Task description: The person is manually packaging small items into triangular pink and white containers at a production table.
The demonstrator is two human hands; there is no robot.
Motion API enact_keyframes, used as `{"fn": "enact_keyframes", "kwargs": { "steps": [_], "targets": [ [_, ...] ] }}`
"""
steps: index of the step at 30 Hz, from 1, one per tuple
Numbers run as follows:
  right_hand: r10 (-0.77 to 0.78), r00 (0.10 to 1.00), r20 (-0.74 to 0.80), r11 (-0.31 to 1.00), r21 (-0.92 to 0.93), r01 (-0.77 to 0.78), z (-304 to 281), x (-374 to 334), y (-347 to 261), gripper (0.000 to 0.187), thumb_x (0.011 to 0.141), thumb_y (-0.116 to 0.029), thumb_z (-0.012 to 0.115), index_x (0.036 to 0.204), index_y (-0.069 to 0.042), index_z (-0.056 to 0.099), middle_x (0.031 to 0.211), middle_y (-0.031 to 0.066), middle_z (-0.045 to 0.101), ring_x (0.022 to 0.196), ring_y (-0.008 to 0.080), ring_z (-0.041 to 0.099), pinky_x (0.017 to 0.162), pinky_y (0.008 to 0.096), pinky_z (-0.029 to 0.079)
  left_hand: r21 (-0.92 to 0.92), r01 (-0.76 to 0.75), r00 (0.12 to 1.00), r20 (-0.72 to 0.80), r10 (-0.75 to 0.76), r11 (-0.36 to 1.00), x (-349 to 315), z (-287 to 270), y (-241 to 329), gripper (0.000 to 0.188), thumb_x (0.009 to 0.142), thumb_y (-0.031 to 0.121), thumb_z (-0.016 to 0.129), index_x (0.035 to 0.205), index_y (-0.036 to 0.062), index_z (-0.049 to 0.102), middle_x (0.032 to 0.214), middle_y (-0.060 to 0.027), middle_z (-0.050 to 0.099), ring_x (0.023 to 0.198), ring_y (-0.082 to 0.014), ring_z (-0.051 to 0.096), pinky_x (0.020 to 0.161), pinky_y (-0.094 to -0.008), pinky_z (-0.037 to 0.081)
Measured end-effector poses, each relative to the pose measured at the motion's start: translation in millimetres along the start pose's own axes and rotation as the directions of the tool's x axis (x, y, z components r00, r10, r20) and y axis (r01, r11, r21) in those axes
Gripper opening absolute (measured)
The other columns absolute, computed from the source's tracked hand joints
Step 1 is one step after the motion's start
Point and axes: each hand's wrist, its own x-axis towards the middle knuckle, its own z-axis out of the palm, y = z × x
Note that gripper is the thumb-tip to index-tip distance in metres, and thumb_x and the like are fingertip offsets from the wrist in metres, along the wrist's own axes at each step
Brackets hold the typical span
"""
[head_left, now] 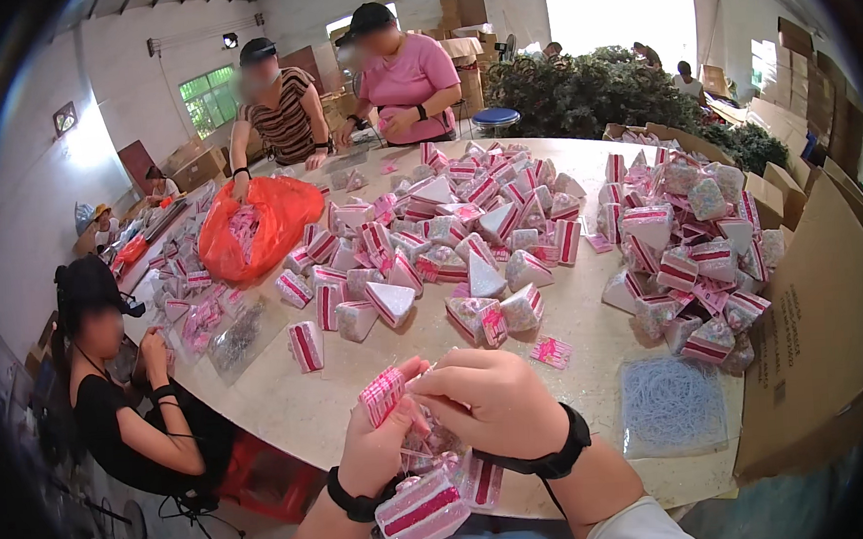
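Note:
My left hand (375, 455) grips a pink-and-white printed tag (383, 396) between thumb and fingers. Close against it, my right hand (502, 400) is closed in a pinch; what its fingertips hold is too small to make out. Below my hands, at the near table edge, sits a cake-slice ornament (423, 512) with pink, white and red layers. A second slice (484, 480) is partly hidden beneath my right wrist. Just beyond my hands lie a loose pink tag (551, 352) and a single upright slice (306, 347).
Cake-slice ornaments (477, 199) cover the table's middle, with another heap (694, 246) beside a cardboard box (815, 327). A clear bag of white strings (671, 405) lies at right. One co-worker (130, 383) sits at left; two stand across the table, one reaching into a red plastic bag (292, 213).

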Motion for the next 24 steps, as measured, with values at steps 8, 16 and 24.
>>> {"fn": "enact_keyframes", "kwargs": {
  "steps": [8,16,24],
  "targets": [
    [0.082,0.996,-0.034,0.995,-0.062,-0.084,17.7,-4.5,7.5,0.010,0.075,-0.010,0.066,0.084,-0.005,0.066,0.073,0.0100,0.061,0.064,0.0266,0.060,0.063,0.0344,0.049,0.014,-0.047,0.998,0.039,0.047,0.999,3.3,-0.1,-7.4,0.041,0.095,0.014,0.048,0.133,-0.0007,0.039,0.108,-0.0048,0.058,0.079,-0.0063,0.056,0.071,-0.0198,0.047],
    [0.123,0.992,-0.039,0.992,-0.009,-0.124,22.2,-5.4,10.7,0.013,0.080,-0.010,0.061,0.092,-0.004,0.064,0.077,0.0132,0.062,0.069,0.0312,0.060,0.065,0.0363,0.049,-0.040,0.018,1.000,0.010,-0.017,0.999,5.1,1.1,-2.4,0.040,0.095,0.014,0.048,0.132,0.0012,0.040,0.105,-0.0046,0.059,0.078,-0.0065,0.057,0.070,-0.0210,0.048],
    [0.216,0.975,0.051,0.975,0.041,-0.218,20.4,-5.2,9.4,0.028,0.084,-0.007,0.055,0.112,-0.004,0.054,0.078,0.0173,0.060,0.072,0.0352,0.059,0.064,0.0390,0.047,-0.033,0.049,0.999,-0.006,-0.050,0.998,8.1,1.1,-1.8,0.029,0.095,0.017,0.050,0.119,0.0001,0.049,0.099,-0.0045,0.060,0.081,-0.0090,0.059,0.070,-0.0233,0.049]
  ]
}}
